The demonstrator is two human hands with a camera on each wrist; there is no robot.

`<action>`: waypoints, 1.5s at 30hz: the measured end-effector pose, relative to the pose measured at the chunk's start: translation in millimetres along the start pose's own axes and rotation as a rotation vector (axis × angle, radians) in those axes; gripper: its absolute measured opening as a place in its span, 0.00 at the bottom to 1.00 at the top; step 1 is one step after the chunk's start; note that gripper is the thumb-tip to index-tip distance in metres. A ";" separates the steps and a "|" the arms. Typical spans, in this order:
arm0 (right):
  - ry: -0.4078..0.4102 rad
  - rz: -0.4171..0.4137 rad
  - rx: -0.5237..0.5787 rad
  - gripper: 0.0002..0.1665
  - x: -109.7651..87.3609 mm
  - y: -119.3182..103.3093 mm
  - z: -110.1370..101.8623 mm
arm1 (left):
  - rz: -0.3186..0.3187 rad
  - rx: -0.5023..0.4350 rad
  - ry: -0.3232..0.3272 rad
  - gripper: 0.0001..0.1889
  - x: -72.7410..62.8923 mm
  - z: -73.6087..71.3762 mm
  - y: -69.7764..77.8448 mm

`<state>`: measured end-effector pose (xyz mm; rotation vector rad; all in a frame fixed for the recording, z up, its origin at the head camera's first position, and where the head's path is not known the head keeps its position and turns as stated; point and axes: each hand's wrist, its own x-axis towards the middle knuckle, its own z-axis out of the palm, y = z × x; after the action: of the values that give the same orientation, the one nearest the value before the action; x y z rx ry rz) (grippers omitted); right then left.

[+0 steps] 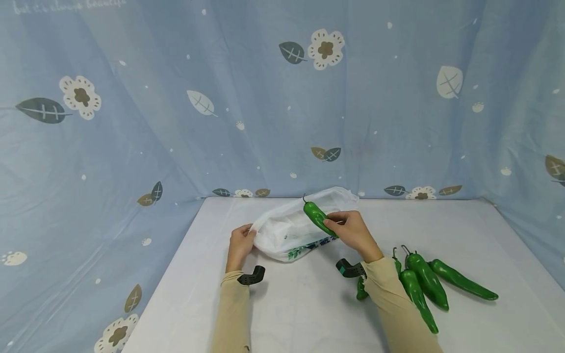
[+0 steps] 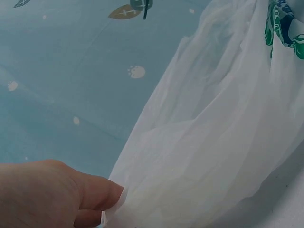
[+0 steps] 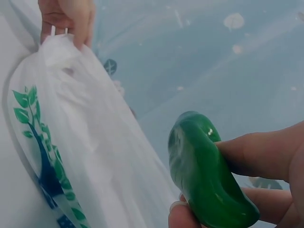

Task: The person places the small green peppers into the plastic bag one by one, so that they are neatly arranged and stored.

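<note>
My right hand (image 1: 350,230) pinches a green chili pepper (image 1: 314,214) near its lower end, stem pointing up and to the left. In the right wrist view the thumb and fingers grip the glossy green pepper (image 3: 202,175) from the right. The pepper is held over a white plastic bag (image 1: 275,230) with a green and blue leaf print. My left hand (image 1: 241,245) pinches the bag's left edge between thumb and fingers; in the left wrist view the thin bag (image 2: 190,156) stretches away from that hand (image 2: 61,194). What the bag contains cannot be seen.
Several green peppers (image 1: 425,279) lie on the white table (image 1: 291,314) to the right, some partly hidden behind the right forearm. A blue curtain (image 1: 265,98) with leaf and flower prints hangs behind and beside the table.
</note>
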<state>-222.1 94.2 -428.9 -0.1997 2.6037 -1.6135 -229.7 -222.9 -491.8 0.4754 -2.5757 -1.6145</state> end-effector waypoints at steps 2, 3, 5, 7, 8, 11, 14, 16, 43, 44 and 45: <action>0.000 -0.003 0.006 0.23 2.2 -0.1 4.3 | -0.001 -0.002 0.005 0.22 -0.4 0.4 0.4; 0.001 0.000 0.014 0.22 3.0 -0.5 6.5 | -0.001 -0.006 0.007 0.22 -0.4 0.5 0.5; -0.001 0.000 0.027 0.22 4.5 -0.7 11.4 | -0.002 -0.013 0.012 0.22 -0.7 0.5 0.8; -0.001 -0.005 0.036 0.21 6.1 -0.7 16.5 | 0.002 -0.017 0.012 0.22 -0.6 0.1 0.9; 0.000 -0.008 0.041 0.21 6.9 -0.8 19.0 | 0.002 -0.021 0.012 0.22 -0.5 -0.2 1.0; 0.001 -0.022 0.045 0.21 9.0 -0.8 25.9 | 0.003 -0.023 0.010 0.22 -0.2 -0.5 0.6; 0.005 -0.030 0.046 0.20 10.6 -0.7 32.0 | -0.003 -0.021 0.009 0.23 0.4 -0.4 -0.2; 0.006 -0.028 0.044 0.19 11.6 -1.3 35.8 | -0.001 -0.019 0.006 0.23 0.9 -0.5 -0.5; -0.013 0.016 0.010 0.19 21.5 -5.6 80.7 | -0.006 -0.049 -0.008 0.22 0.5 0.2 0.5; -0.010 0.012 0.003 0.19 21.6 -5.9 81.7 | -0.008 -0.051 -0.007 0.22 0.7 0.3 0.6; -0.007 0.010 -0.001 0.19 21.9 -6.0 82.6 | -0.011 -0.054 -0.008 0.22 0.8 0.6 0.8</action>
<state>-232.7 15.1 -460.1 -0.1912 2.5964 -1.6053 -230.8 -222.3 -491.4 0.4804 -2.5319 -1.6883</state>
